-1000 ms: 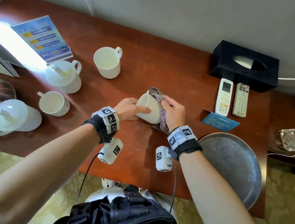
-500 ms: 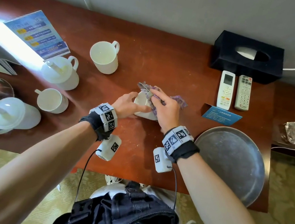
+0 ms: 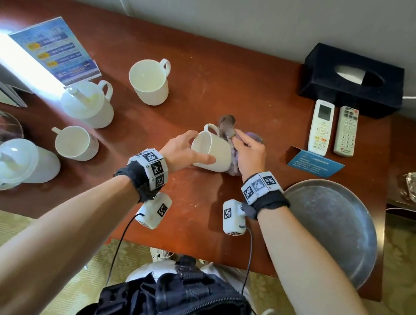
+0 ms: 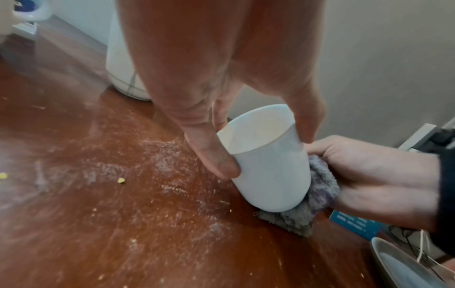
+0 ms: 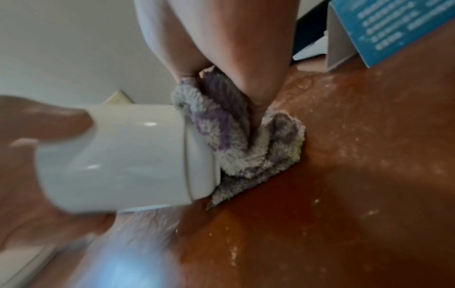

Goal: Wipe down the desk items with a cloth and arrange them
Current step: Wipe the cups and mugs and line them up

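At the near edge of the red-brown worktop, on the right, lies a round metal tray, its surface bare and dull. Just beyond, at the middle of the worktop, the left hand grips a white mug tipped on its side, thumb on the near wall and fingers curled over the rim, the mouth turned left and the handle on the far side. The right hand is curled round a purple-and-white fluffy cloth and presses it against the mug's base; the cloth's lower fold touches the worktop, which shows pale dusty streaks and a few yellow crumbs around the mug. Right of the hands stands a small blue tent card with white writing too small to read. To the left are a lidded white cup lying tilted, an open white cup, and farther back a lidded white pot and a taller white mug. Far left a blue leaflet in a clear stand carries yellow and white lines, illegible. Far right two white remotes lie side by side, the right one bearing a red logo that cannot be read, and behind them a black tissue box sits against the wall.
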